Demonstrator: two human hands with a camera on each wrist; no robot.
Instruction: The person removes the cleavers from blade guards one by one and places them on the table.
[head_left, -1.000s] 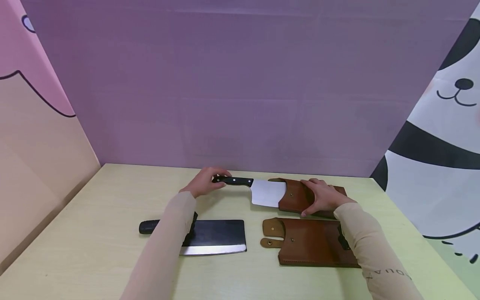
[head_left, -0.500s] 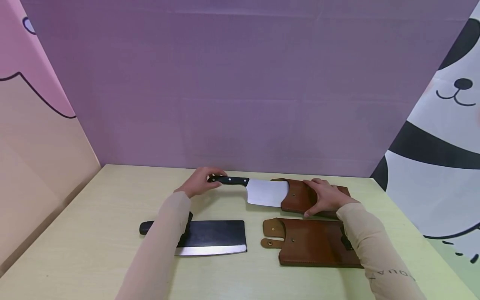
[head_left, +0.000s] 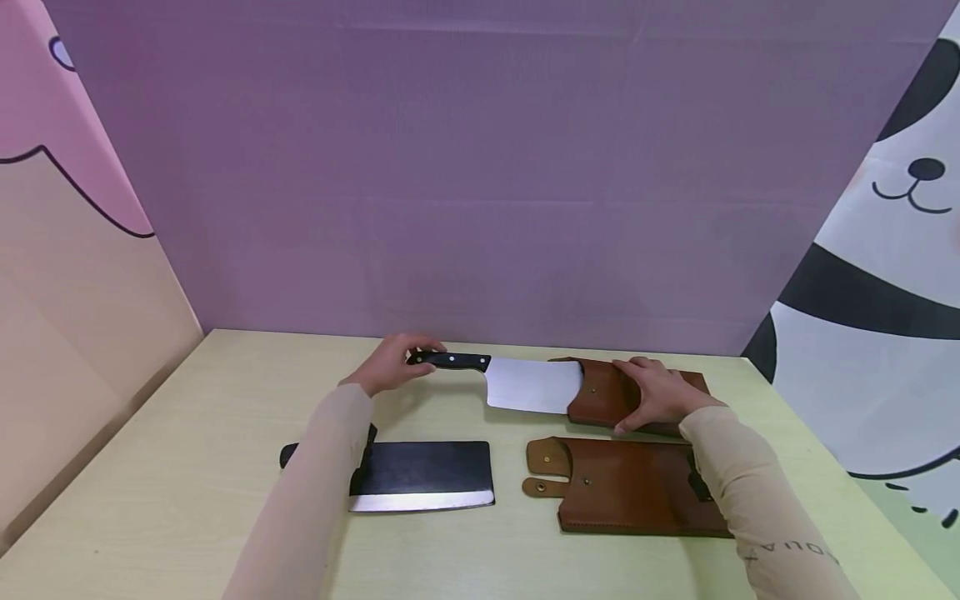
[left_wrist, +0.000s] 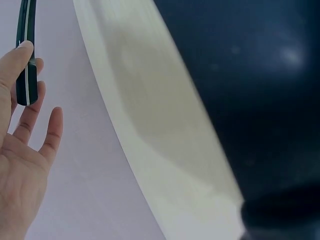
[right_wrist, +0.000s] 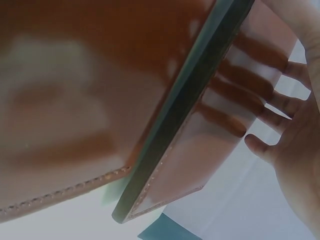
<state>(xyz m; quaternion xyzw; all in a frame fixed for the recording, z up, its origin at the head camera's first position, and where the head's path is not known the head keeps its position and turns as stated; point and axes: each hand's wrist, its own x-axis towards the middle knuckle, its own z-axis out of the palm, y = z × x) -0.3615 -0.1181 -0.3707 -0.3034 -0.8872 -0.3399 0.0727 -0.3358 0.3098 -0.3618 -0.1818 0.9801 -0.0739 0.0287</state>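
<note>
My left hand [head_left: 392, 367] pinches the end of the black riveted handle of a cleaver [head_left: 528, 386]; thumb and fingertips meet on the handle [left_wrist: 27, 87] in the left wrist view. The far part of its bright blade is hidden inside a brown leather sheath [head_left: 597, 400]. My right hand [head_left: 658, 395] holds that sheath from above, thumb at the near edge and fingers across toward the far edge. In the right wrist view the fingers [right_wrist: 277, 112] spread at the sheath's edge.
A larger dark-bladed cleaver [head_left: 431, 468] lies nearer on the table [head_left: 217, 450], partly under my left forearm. Right of it rests a second brown sheath [head_left: 630, 492], strap and flap unfastened, partly covered by my right sleeve. A purple wall [head_left: 480, 183] stands behind.
The cleaver's handle has moved left with my left hand, and more blade shows outside the sheath. My right hand and the sheath have shifted slightly right.
</note>
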